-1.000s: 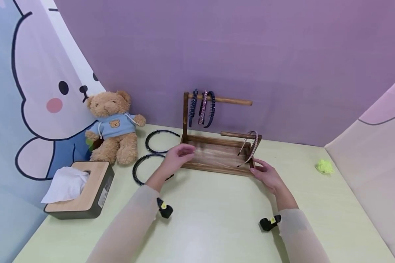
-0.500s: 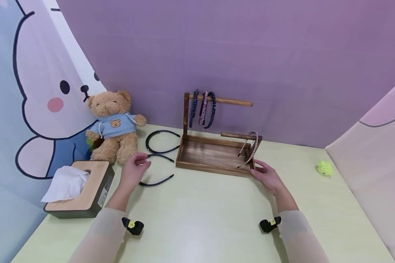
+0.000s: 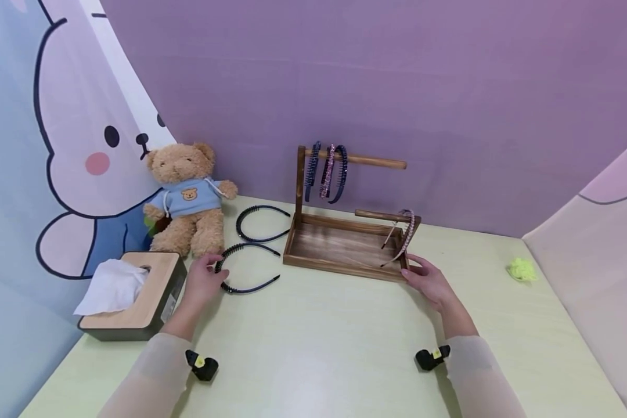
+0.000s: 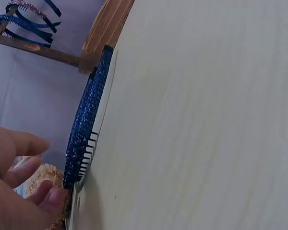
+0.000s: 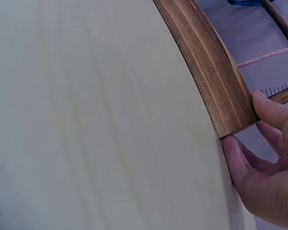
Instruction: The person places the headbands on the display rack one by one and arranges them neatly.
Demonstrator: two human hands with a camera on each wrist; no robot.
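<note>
Pinching at the near curve of a dark toothed headband (image 3: 245,268), the left hand (image 3: 201,284) is working with thumb and fingers curled in on the band's left end; the left wrist view is showing glittery blue fabric and small comb teeth on the headband (image 4: 86,129), with fingertips (image 4: 50,196) closing at its lower end, though whether they are fully clamping it is hard to tell. That headband is lying flat on the pale green table (image 3: 319,342), left of centre in the head view, just in front of a second dark headband (image 3: 261,223) lying beside the stand. The right hand (image 3: 428,284) is resting against the front right corner of the wooden stand (image 3: 345,255), fingers loosely bent around the tray's edge; the right wrist view is showing the thumb (image 5: 273,112) on top of the rim and the other fingers lying beside the corner on the table. Three headbands (image 3: 326,172) are hanging on the stand's upper rod, and a pale beaded headband (image 3: 403,238) is hanging on the lower rod at right. A teddy bear (image 3: 188,197) is sitting at centre left against the wall, a tissue box (image 3: 130,293) is standing at lower left, and a small yellow-green scrunchie (image 3: 522,269) is lying at far right.
</note>
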